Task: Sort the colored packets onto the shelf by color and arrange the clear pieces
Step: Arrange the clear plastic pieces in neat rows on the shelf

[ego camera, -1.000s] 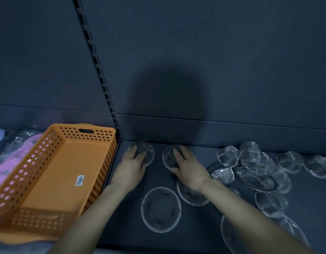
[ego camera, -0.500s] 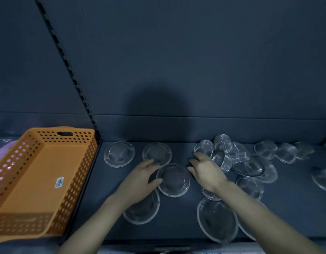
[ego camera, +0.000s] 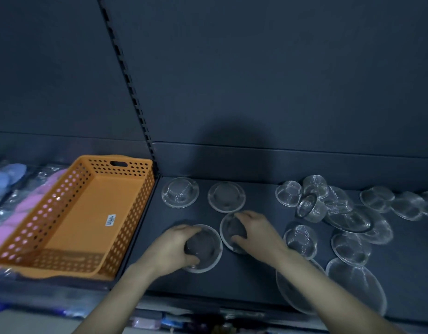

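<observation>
Fingers of my left hand (ego camera: 172, 249) curl round the rim of one clear dish (ego camera: 207, 247). My right hand (ego camera: 256, 235) cups a second dish (ego camera: 228, 233) just beside it, thumb on one side and fingertips on the other. Both dishes sit flat on the dark shelf (ego camera: 256, 283), at six o'clock from the back-left dish (ego camera: 180, 192) and back-right dish (ego camera: 226, 196), which stand in line near the rear wall.

I judge this hold is for sliding the pair into a second row, rims apart — a tidy grid.

At three o'clock from my hands lies the unsorted heap (ego camera: 328, 206). It is thin see-through plastic in round, domed, finely ribbed pieces, some tilted on their neighbours.

At nine o'clock stands the orange basket (ego camera: 63, 213), with perforated walls and a small label on its smooth floor. Beyond it, pink packets (ego camera: 27, 206) and blue packets (ego camera: 5, 179) in glossy wrap lie in the next bay.
</observation>
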The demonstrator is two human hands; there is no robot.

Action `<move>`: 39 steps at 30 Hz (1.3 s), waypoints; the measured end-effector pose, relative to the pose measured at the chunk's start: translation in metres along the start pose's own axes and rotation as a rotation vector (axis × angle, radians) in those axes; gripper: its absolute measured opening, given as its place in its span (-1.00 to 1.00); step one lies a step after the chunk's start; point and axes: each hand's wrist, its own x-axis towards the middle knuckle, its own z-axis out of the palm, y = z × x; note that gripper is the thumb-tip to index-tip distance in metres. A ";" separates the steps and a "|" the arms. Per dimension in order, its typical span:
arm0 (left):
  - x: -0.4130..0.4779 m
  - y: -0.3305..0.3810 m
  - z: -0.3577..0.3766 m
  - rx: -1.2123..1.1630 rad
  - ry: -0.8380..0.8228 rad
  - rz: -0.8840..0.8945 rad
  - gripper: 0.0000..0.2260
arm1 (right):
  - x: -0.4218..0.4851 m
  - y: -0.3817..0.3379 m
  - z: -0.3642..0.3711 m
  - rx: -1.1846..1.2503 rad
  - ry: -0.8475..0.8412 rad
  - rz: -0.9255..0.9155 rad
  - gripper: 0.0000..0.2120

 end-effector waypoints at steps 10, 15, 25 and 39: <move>0.008 -0.022 -0.021 0.022 0.242 -0.152 -0.40 | -0.001 -0.017 0.014 -0.033 0.023 0.011 -0.49; 0.009 -0.032 -0.019 0.012 0.241 -0.154 -0.42 | -0.004 -0.028 0.023 -0.051 0.066 -0.002 -0.48; 0.013 -0.045 -0.014 -0.009 0.297 -0.145 -0.43 | 0.006 -0.036 0.024 -0.070 0.114 0.037 -0.47; 0.015 -0.019 -0.008 0.152 0.313 0.071 -0.57 | -0.011 -0.021 0.012 -0.004 0.250 0.057 -0.54</move>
